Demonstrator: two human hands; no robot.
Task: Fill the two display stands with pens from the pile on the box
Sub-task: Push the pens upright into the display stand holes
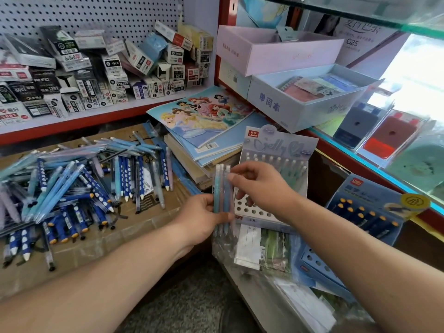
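Both bare forearms are reaching in from the bottom edge, the left from the lower left corner and the right from the lower right, and the hands are meeting near the middle. The left hand (204, 217) is gripping the lower part of a small upright bunch of pens (222, 188), with its thumb lying in front. The right hand (262, 186) is arching in from the side, its fingers (237, 173) pinching the bunch near its top while the remaining ones are curling loosely below.
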